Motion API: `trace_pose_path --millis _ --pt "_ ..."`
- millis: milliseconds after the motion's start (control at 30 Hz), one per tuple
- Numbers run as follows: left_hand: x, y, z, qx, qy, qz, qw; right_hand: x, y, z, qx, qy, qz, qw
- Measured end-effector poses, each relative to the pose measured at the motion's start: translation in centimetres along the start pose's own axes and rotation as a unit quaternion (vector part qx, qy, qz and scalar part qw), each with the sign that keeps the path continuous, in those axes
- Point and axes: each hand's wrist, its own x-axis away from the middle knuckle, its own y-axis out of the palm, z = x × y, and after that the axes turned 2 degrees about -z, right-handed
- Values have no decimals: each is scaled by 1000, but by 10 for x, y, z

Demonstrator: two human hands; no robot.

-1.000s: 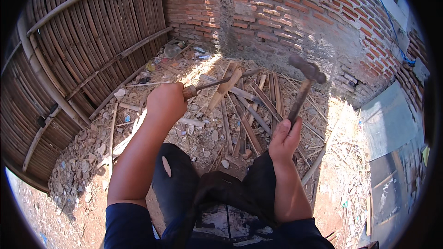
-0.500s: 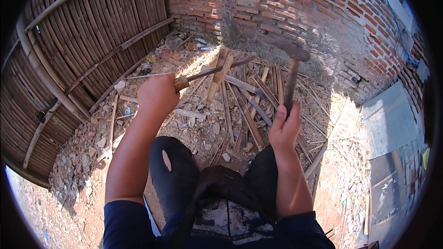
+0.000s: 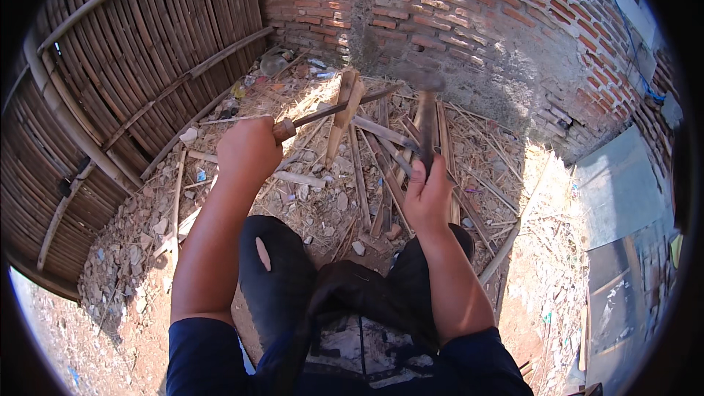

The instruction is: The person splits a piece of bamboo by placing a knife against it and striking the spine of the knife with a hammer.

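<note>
My left hand is closed round the wooden handle of a machete, whose long dark blade points away to the right. A split piece of wood stands upright where the blade crosses it, below its top end. The blade's tip sticks out past the wood's right side; how deep the blade sits in it I cannot tell. My right hand grips the shaft of a hammer, held upright to the right of the wood. Its head is smeared by motion, close to the blade's tip.
Long wooden strips lie beyond my knees on rubble and straw. A bamboo fence stands on the left, a brick wall behind. Grey sheets are at the right, and a pole lies near my right knee.
My right hand and the hammer have moved left, toward the blade's tip. My left hand, the machete and the wood have shifted only slightly.
</note>
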Motion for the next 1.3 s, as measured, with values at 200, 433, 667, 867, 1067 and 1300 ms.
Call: trace_pose_path --millis 200,433,667,867,1067,1300 --pt "-4 -1 -18 -16 -17 -1 1000 -23 -24 -41 -63 16 -23 998" --pt "1 3 -13 -12 -2 11 1000 -12 -12 -31 -156 -1 107 982" --pt "3 7 -21 -22 -6 20 1000 -18 0 -28 -14 27 -48 998" --pt "4 7 -20 -22 -13 3 1000 -14 -13 -38 -205 10 77 976" --pt "4 10 -18 -27 -1 15 1000 -16 7 -20 20 75 -131 988" --pt "2 11 -21 -17 -31 -7 999 -20 -20 -47 -255 12 81 963"
